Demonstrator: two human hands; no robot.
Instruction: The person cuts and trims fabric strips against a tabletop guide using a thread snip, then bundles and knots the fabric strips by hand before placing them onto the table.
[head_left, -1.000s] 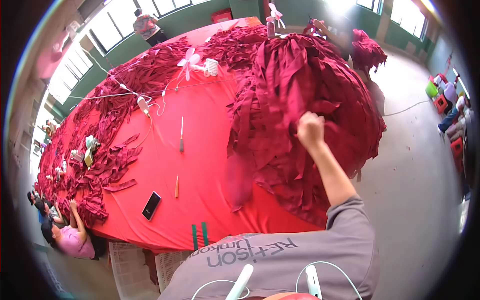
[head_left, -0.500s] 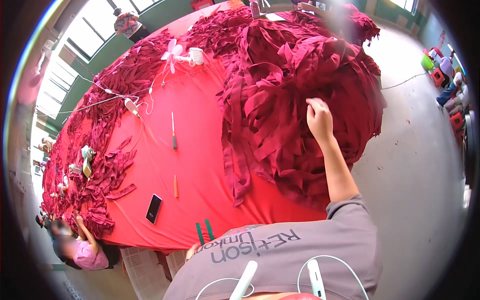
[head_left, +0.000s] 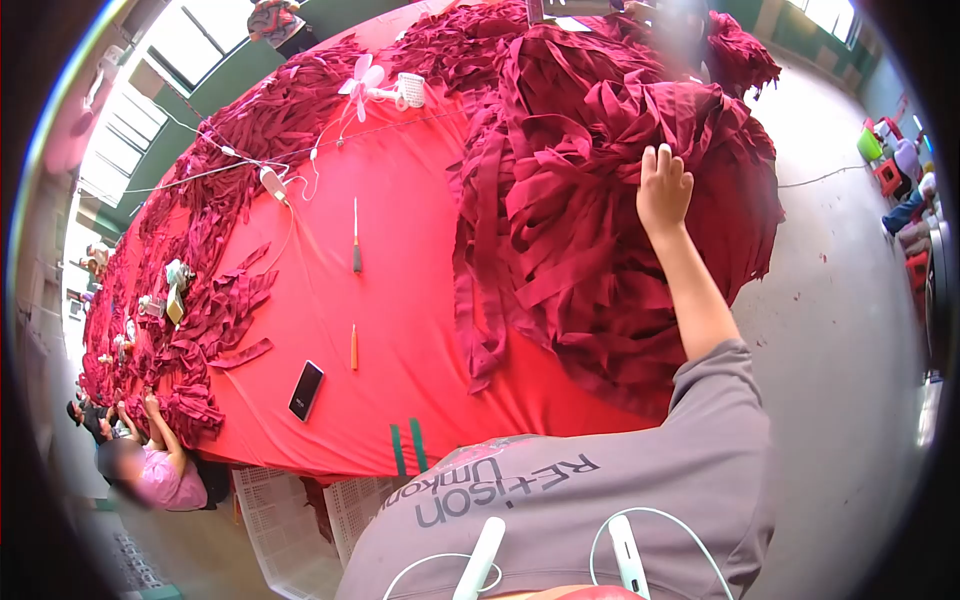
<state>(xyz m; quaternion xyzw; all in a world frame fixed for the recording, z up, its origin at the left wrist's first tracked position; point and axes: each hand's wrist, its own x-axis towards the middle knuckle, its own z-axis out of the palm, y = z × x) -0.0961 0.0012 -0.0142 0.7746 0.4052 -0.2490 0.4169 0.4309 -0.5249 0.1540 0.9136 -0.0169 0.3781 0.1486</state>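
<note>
My right hand (head_left: 664,190) reaches over a big heap of dark red fabric strips (head_left: 570,230), its fingertips at the folds near the top of the heap. Its fingers are somewhat apart, and nothing shows held in them. The heap lies on a table with a bright red cloth (head_left: 400,300). My left hand is out of sight at the near edge, where my grey shirt covers that side. Left of the heap lie a screwdriver-like tool (head_left: 357,240), an orange-handled tool (head_left: 353,348) and a black phone (head_left: 306,390).
A pink fan (head_left: 364,88), a white power strip (head_left: 272,184) and cables lie toward the far side. More strips (head_left: 240,290) cover the left side, where a person in pink (head_left: 170,478) sits. White crates (head_left: 280,520) stand below the near edge.
My right hand has moved up and farther across the heap, and its fingers have spread. The left hand's wrist area at the near edge has gone out of sight. The view has shifted slightly.
</note>
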